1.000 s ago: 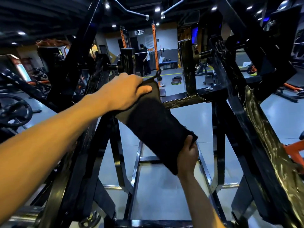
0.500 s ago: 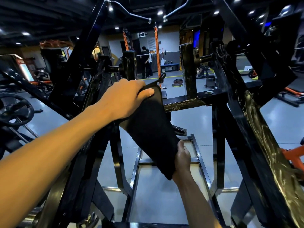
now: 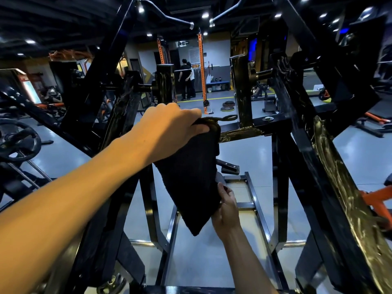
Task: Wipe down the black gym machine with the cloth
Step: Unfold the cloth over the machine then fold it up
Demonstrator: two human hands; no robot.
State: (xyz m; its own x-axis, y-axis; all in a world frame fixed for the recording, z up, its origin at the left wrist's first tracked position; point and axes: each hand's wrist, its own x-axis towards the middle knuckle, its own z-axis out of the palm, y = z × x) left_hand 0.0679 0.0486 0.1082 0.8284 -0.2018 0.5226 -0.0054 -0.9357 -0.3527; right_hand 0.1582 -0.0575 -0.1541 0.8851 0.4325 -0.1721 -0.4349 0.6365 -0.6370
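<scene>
While hanging, cloth (image 3: 191, 179) between both grips

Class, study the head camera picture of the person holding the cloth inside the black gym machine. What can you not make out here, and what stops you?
Head view only:
- Part of the machine under the cloth: covered by the cloth.
- Left hand fingertips: curled into the cloth's top.
- Right hand fingers: behind the cloth's lower edge.
- Wall sign: cut off by an orange post.
- Two people far off: too small for detail.
- Machine frame base: cut by the bottom edge.
</scene>
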